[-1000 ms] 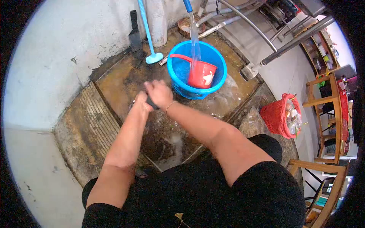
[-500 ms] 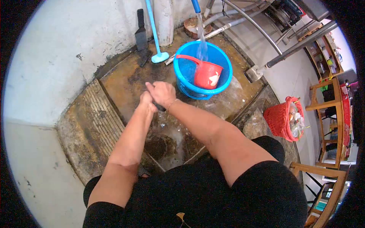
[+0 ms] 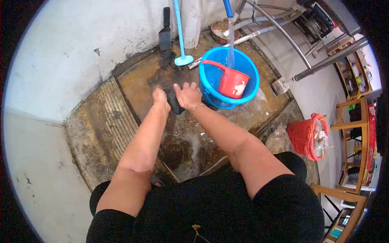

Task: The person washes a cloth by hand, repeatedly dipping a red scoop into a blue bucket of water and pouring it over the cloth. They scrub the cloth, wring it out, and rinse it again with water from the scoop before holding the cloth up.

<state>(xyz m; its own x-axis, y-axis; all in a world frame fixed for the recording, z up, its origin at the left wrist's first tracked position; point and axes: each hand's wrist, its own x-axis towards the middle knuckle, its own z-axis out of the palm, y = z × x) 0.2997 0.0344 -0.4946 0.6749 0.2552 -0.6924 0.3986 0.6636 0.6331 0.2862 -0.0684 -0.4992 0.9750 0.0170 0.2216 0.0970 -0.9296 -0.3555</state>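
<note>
My left hand [image 3: 160,97] is over the wet floor, to the left of my right hand, its fingers partly hidden and blurred. My right hand [image 3: 189,96] is apart from it, with thumb and fingers spread and a thin bracelet at the wrist. Between and below them shows a dark patch [image 3: 174,102]; I cannot make out whether it is an object or part of the floor. Just right of my right hand stands a blue bucket [image 3: 204,87]. A red dipper [image 3: 233,84] rests in it, and water runs in from a blue hose [image 3: 228,8].
A light-blue long-handled brush [image 3: 183,60] and a dark flat tool [image 3: 165,38] lean by the wall. A red basket [image 3: 300,137] holding plastic bags stands at right. Metal legs and pipes [image 3: 279,36] are beyond the bucket. A ribbed ledge [image 3: 115,107] borders the left side.
My hands were clasped together and have now come apart, the right one opening its fingers. The view has shifted slightly, so the bucket and tools appear farther right.
</note>
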